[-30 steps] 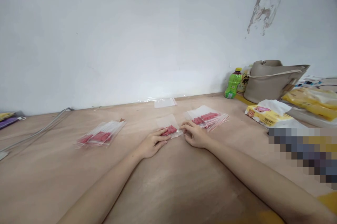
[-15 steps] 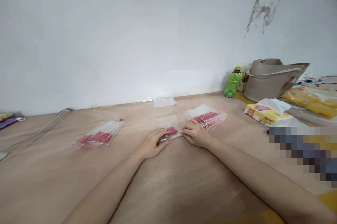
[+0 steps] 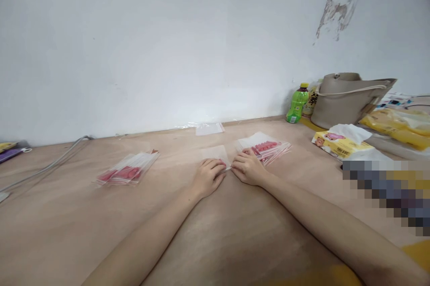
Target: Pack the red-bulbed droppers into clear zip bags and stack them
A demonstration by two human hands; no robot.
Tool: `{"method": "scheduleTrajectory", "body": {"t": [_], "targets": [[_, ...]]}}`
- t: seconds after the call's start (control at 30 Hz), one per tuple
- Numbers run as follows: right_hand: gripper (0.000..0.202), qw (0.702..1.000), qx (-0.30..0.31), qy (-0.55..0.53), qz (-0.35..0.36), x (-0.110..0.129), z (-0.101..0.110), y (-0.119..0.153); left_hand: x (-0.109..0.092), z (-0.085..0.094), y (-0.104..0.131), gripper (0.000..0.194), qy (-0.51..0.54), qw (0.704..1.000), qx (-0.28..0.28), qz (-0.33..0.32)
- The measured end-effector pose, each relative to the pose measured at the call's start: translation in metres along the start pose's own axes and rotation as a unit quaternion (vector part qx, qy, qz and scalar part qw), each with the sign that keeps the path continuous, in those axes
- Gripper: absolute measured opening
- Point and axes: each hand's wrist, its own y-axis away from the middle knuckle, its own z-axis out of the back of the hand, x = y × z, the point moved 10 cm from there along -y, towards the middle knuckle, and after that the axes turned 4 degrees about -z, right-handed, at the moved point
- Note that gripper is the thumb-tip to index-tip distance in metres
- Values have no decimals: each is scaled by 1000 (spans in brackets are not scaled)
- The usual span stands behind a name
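A clear zip-lock bag [image 3: 215, 152] with red pieces in it lies flat in front of me, its near edge between my hands. My left hand [image 3: 208, 177] covers most of the red contents, fingers closed along the bag's near edge. At the near right corner, my right hand [image 3: 247, 167] pinches the bag's edge. Just behind that hand is a pile of filled bags [image 3: 265, 147] with red pieces in rows. Another stack of filled zip-lock bags [image 3: 126, 172] rests off to the left.
Unfilled clear bags [image 3: 210, 129] lie by the wall. At right are a green bottle [image 3: 297, 103], a grey-beige handbag [image 3: 342, 100], a yellow tissue pack [image 3: 339, 143] and yellow packages [image 3: 399, 127]. A grey cable [image 3: 55, 167] runs along the left side.
My left hand has slid rightward along the bag's near edge, now covering most of the red pieces. My right hand stays at the corner.
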Motion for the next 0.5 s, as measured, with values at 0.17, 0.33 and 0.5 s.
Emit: {"method": "scheduleTrajectory", "body": {"t": [0.17, 0.33, 0.5], "targets": [[13, 1000, 0, 0, -20, -4, -2, 1, -9, -13, -17, 16, -47, 998, -15, -47], [13, 1000, -12, 8, -17, -3, -1, 0, -13, -12, -19, 18, -90, 992, -20, -86], [17, 1000, -5, 23, -1, 1, -2, 0, -17, -13, -20, 19, -118, 986, -16, -114]]}}
